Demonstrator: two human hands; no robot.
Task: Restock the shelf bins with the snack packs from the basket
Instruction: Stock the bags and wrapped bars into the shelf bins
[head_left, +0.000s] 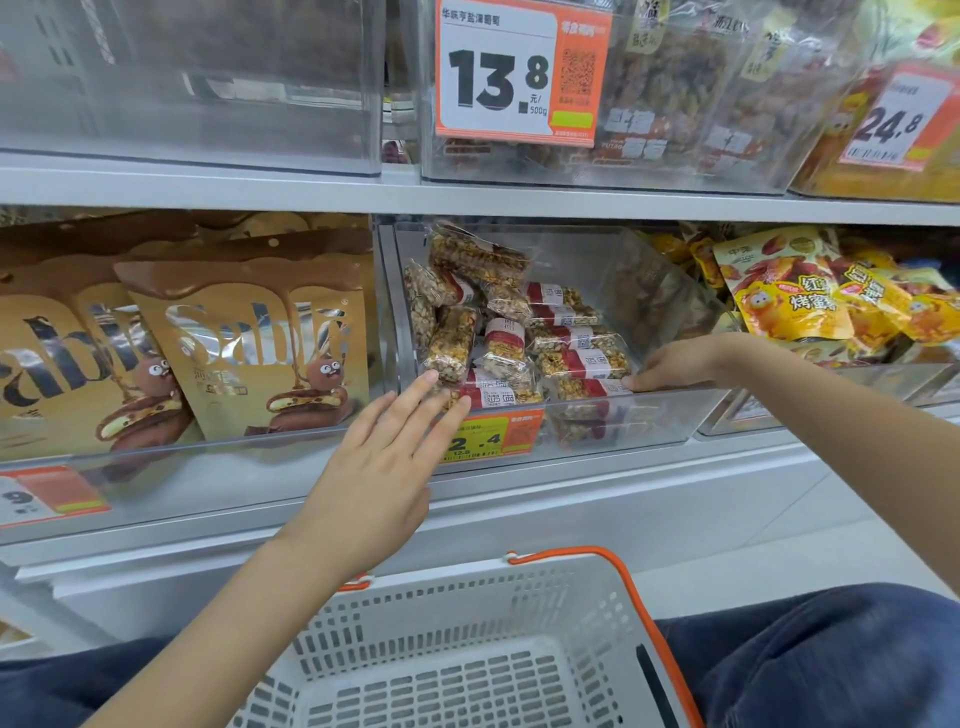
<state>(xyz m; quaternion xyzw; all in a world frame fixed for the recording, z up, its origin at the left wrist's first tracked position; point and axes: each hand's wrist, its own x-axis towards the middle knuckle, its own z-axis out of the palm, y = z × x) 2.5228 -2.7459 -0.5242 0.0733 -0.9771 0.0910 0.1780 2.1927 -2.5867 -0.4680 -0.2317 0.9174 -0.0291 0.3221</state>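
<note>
A clear shelf bin (649, 421) in the middle of the lower shelf holds several grain snack bars (524, 332) in clear wrappers with red and white bands. My left hand (384, 462) reaches to the bin's front left corner with straight fingers, whose tips touch its rim. My right hand (675, 364) rests on the bin's front rim at the right, fingers over the edge near a bar. The white basket (467, 660) with orange handles stands below between my knees, and no packs show in its visible part.
Gold Sablé cookie bags (249, 343) fill the bin on the left. Yellow date snack packs (810, 291) fill the bin on the right. The upper shelf carries an empty clear bin (208, 83) and a bin with a 13.8 price tag (514, 73).
</note>
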